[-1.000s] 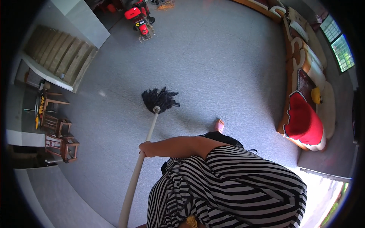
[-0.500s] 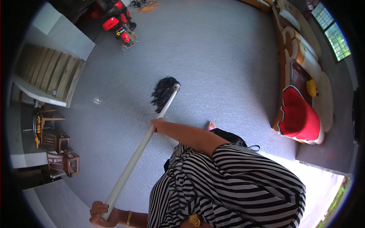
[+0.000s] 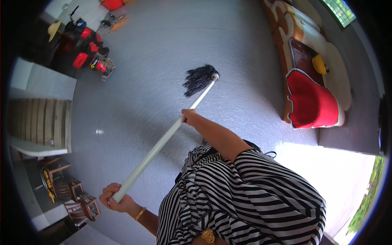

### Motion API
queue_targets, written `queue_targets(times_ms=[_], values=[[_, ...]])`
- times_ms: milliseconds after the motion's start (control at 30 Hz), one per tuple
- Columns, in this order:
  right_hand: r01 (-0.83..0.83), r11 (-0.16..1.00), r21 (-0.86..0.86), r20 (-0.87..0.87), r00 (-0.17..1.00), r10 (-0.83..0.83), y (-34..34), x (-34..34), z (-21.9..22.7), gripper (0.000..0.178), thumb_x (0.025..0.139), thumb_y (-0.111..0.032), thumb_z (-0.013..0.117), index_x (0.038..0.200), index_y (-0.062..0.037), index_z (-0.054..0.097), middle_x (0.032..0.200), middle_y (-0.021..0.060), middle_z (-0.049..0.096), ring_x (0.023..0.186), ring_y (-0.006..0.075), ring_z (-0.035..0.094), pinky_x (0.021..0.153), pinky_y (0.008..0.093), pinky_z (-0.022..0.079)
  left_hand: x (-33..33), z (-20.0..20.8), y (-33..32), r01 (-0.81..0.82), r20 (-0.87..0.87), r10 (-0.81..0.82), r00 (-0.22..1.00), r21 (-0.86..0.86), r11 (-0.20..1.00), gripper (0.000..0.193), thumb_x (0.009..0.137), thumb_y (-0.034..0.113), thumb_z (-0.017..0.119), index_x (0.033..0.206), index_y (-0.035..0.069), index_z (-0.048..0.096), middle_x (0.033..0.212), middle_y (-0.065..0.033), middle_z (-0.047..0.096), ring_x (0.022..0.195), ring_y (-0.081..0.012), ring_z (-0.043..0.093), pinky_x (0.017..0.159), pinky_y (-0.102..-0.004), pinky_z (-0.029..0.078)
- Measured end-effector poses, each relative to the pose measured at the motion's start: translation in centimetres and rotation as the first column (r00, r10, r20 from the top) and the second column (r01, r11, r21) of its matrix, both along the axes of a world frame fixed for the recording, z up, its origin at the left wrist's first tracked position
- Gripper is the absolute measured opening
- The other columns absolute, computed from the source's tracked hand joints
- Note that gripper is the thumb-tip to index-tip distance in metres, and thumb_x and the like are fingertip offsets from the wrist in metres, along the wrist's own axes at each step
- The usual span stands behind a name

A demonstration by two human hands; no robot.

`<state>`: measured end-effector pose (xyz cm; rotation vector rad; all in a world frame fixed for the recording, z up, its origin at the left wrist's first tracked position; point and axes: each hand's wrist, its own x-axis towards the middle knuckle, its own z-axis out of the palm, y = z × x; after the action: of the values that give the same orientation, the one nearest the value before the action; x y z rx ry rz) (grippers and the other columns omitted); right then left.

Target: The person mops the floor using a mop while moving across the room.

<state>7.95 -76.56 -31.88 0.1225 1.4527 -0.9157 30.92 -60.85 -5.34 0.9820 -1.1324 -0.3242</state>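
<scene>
Mop (image 3: 155,150), white tubular pole with shaggy dark-strand head (image 3: 200,78), head resting on the grey floor (image 3: 134,94), well in from its edges. Left hand (image 3: 109,196) closed round pole's butt, right hand (image 3: 189,115) round it nearer the head. From here, pole looks stiff, light; strands soft. Best held two-handed, spread.

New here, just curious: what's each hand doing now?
Left hand: closed on the mop pole, at its end.
Right hand: closed on it, nearer the mop head.
</scene>
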Motion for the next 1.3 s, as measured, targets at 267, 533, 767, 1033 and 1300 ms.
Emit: queue_targets(times_ms=[267,533,767,1033,1300], values=[[0.448,0.894,0.035,-0.120,0.889,-0.441,-1.9,-17.3,-3.5,0.028,0.060,-0.005,0.053,0.083,0.0066,0.043,0.069,0.0145,0.047,0.058,0.0237,0.051,0.044,0.0325,0.045,-10.8,-3.3,-7.9,0.487,-0.030,-0.491,0.871,0.194,0.851,0.010,0.065,0.015,0.036,0.066,0.005,0.036,0.059,-0.0113,0.044,0.054,-0.0179,0.045,0.052,-0.0287,0.040],[0.810,0.587,-0.001,0.103,0.584,-0.805,3.1,-29.3,-4.4,0.011,0.068,-0.003,0.043,0.076,0.0004,0.037,0.059,0.0105,0.038,0.047,0.0190,0.042,0.043,0.0312,0.041,-20.5,-3.1,-12.4,0.846,0.012,-0.898,0.441,0.329,0.420,0.007,0.062,0.009,0.039,0.063,0.002,0.040,0.067,-0.0117,0.047,0.065,-0.0207,0.049,0.062,-0.0316,0.040],[0.892,0.445,0.084,0.164,0.428,-0.889,7.7,-29.1,-3.5,0.009,0.071,-0.008,0.041,0.073,-0.0042,0.033,0.053,0.0071,0.036,0.044,0.0158,0.039,0.040,0.0271,0.039,-21.7,-3.8,-13.8,0.946,-0.180,-0.957,0.226,0.277,0.171,0.010,0.053,0.006,0.042,0.061,0.001,0.045,0.065,-0.0118,0.051,0.068,-0.0230,0.050,0.066,-0.0323,0.039],[0.936,0.298,0.187,0.139,0.275,-0.951,6.4,-22.7,-2.3,0.009,0.070,-0.010,0.040,0.075,-0.0076,0.032,0.050,0.0049,0.034,0.039,0.0139,0.036,0.036,0.0255,0.036,-18.3,-1.9,-16.2,0.999,-0.334,-0.942,-0.015,0.030,-0.027,0.016,0.054,0.019,0.044,0.046,0.008,0.037,0.045,-0.0040,0.045,0.047,-0.0162,0.045,0.068,-0.0327,0.034],[0.822,0.485,0.297,0.087,0.483,-0.871,-0.9,-13.1,-1.3,0.009,0.068,-0.015,0.036,0.074,-0.0086,0.037,0.050,0.0041,0.040,0.048,0.0161,0.042,0.050,0.0327,0.037,-9.3,1.4,-19.5,0.997,-0.301,-0.953,0.035,-0.054,0.053,0.030,0.063,0.028,0.048,0.044,0.009,0.035,0.040,-0.0013,0.039,0.038,-0.0137,0.039,0.054,-0.0286,0.033]])
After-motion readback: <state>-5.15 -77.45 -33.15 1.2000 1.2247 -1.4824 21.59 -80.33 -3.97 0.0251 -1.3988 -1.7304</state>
